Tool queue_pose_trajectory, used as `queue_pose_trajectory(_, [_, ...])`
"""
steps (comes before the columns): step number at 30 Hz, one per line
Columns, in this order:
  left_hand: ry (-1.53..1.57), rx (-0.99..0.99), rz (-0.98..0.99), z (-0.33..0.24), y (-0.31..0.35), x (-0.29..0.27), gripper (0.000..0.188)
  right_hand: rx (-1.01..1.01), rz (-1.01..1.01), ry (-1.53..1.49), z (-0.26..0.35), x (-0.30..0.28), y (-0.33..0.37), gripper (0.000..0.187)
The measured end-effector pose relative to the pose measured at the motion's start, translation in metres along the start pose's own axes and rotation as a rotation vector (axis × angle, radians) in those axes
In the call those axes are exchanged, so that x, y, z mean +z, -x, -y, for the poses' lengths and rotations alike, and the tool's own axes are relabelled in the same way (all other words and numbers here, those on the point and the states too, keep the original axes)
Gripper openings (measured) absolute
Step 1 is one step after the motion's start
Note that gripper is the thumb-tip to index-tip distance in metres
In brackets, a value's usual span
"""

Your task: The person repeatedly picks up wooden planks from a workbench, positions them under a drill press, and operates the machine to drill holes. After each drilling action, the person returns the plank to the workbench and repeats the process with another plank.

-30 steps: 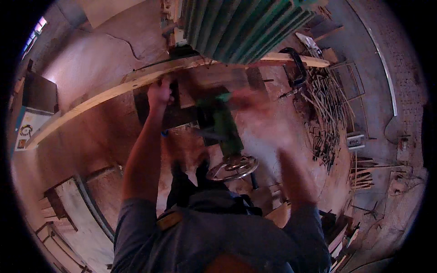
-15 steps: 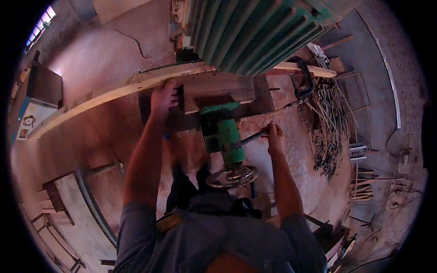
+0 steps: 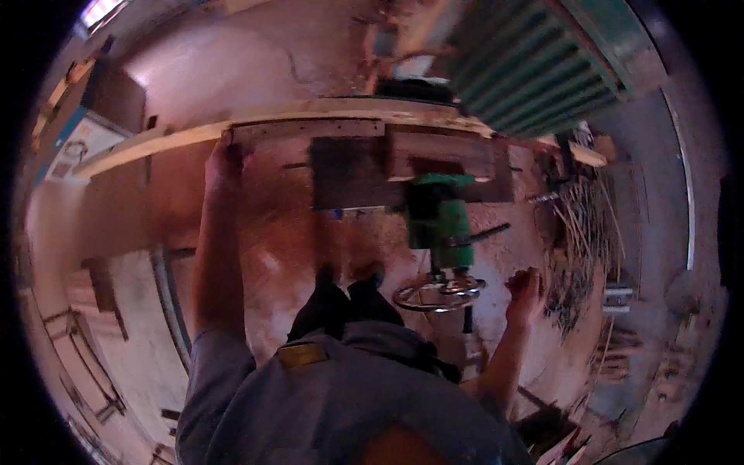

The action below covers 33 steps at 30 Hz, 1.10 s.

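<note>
A long pale wooden beam (image 3: 170,140) runs across the view, past the far side of a machine. My left hand (image 3: 225,161) is at the beam's near edge, left of the machine, with fingers closed against it; blur hides the exact grip. Beside that hand, a darker strip with small holes (image 3: 310,129) lies along the beam. My right hand (image 3: 525,293) hangs in the air, fingers apart and nothing visible in it. To its left are the machine's green clamp body (image 3: 449,225), a dark lever (image 3: 490,234) and a shiny handwheel (image 3: 439,297). My right hand touches none of these.
A ribbed green housing (image 3: 542,70) rises at the far right. Thin rods and scraps (image 3: 577,225) are heaped on the right floor. At left stand a box-shaped cabinet with a dial (image 3: 93,143) and a pale board (image 3: 139,310).
My right hand has let go of the lever and drawn back to the right. My left hand has moved left along the beam. The view has shifted and blurred.
</note>
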<state>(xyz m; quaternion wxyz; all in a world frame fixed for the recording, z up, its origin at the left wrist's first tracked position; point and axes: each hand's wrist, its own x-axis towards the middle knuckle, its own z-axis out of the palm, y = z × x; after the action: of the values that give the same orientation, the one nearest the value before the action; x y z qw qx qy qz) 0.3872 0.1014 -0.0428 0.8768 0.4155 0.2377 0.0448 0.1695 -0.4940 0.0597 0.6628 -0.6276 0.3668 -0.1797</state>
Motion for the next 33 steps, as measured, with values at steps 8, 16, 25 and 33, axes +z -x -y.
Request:
queue_pose_trajectory(8, [0.032,0.368,0.227,-0.087,0.098,-0.089,0.038,-0.595,0.785,0.533,0.055,0.163,0.107,0.031])
queue_pose_trajectory(16, [0.044,0.419,0.319,-0.083,0.248,-0.102,0.048,-1.212,1.324,0.811,0.001,0.275,0.180,0.048])
queue_pose_trajectory(25, [-0.087,0.178,0.007,0.044,0.374,-0.112,0.052,-0.613,1.728,0.621,-0.106,0.218,0.252,0.034])
queue_pose_trajectory(33, [0.024,0.332,-0.759,0.074,0.432,-0.088,0.037,-0.691,2.072,0.576,-0.134,0.200,0.305,0.047])
